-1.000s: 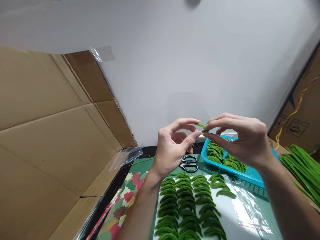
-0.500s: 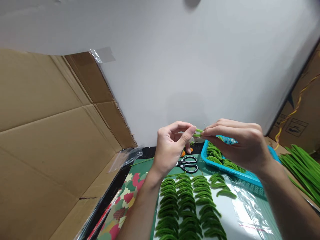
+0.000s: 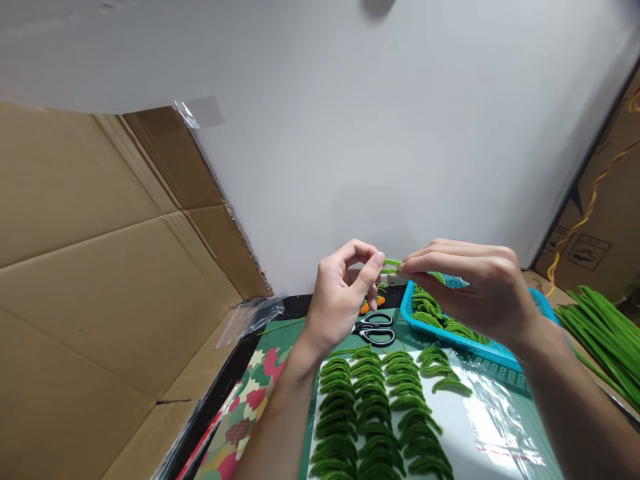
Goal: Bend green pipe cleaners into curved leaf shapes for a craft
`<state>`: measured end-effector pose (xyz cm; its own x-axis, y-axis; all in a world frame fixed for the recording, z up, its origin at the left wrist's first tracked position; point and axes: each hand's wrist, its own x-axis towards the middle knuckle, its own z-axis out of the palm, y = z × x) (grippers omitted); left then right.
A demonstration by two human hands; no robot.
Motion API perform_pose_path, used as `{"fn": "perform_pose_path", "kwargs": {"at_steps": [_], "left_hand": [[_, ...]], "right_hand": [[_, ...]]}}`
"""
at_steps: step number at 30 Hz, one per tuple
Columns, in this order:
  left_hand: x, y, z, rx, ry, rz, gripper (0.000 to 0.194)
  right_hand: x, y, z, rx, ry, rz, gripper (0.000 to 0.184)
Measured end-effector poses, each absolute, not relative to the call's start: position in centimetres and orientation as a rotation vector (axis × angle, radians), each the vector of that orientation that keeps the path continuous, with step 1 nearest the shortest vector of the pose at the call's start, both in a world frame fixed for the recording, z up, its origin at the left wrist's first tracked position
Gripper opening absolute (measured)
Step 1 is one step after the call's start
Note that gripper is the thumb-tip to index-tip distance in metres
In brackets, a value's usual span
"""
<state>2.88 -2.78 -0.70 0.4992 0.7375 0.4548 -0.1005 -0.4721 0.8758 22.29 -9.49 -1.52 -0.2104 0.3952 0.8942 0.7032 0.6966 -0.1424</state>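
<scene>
Head camera looks down at two bare hands held up over the desk [image 3: 301, 305], near each other, with a small gap between them. In that gap is a thin green strip [image 3: 393, 261], which shows as two lines, one above the other (I cannot tell if it is one bent bit or two). The left hand [image 3: 339, 287] pinches one end between its thumb and first finger. The right hand [image 3: 467, 283] pinches the other end with its thumb and fingertips. The strip is up in the air, in front of the foot of the white wall [image 3: 375, 120].

Below the hands is a white board [image 3: 463, 433] on a green mat [image 3: 287, 330]. Curved green pieces [image 3: 373, 400] lie on the board in four rows that run up and down, and the row on the right is the shortest. Clear plastic [image 3: 500, 413] lies at the right side of the board. Black scissors [image 3: 379, 337] rest just past the board, with some small orange things [image 3: 381, 301] behind them. A blue basket [image 3: 463, 345] sits partly under the right hand, with more green pieces [image 3: 427, 310] in it. Long green sticks [image 3: 605, 340] lie in a bunch at the far right. A sheet with a leafy print [image 3: 256, 399] lies to the left of the board, and big brown cardboard [image 3: 85, 280] stands beyond it.
</scene>
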Motion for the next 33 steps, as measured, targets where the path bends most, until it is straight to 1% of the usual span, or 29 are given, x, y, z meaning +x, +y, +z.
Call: {"fn": "perform_pose_path", "kwargs": {"at_steps": [8,14,23,26,33], "left_hand": [[2.6,-2.8,-0.8,1.809,0.522,1.011,0.025],[1.9,-2.9,-0.5,1.88,0.445,0.945,0.02],[2.7,-2.9,-0.7,1.84,0.449,1.009,0.021],[2.7,-2.9,-0.7,1.829,0.466,1.043,0.022],[2.8,-2.8,-0.9,1.857,0.502,1.043,0.031]], "right_hand": [[22.6,-9.5,-1.7,-0.882,-1.86,-0.282,0.015],[22.8,-9.6,-1.4,-0.844,-1.853,-0.174,0.019],[23.1,-9.7,-1.4,-0.869,-1.799,-0.278,0.013],[23.0,-9.5,-1.5,-0.846,-1.797,-0.314,0.014],[22.9,-9.4,-1.4,-0.849,-1.839,-0.396,0.013]]}}
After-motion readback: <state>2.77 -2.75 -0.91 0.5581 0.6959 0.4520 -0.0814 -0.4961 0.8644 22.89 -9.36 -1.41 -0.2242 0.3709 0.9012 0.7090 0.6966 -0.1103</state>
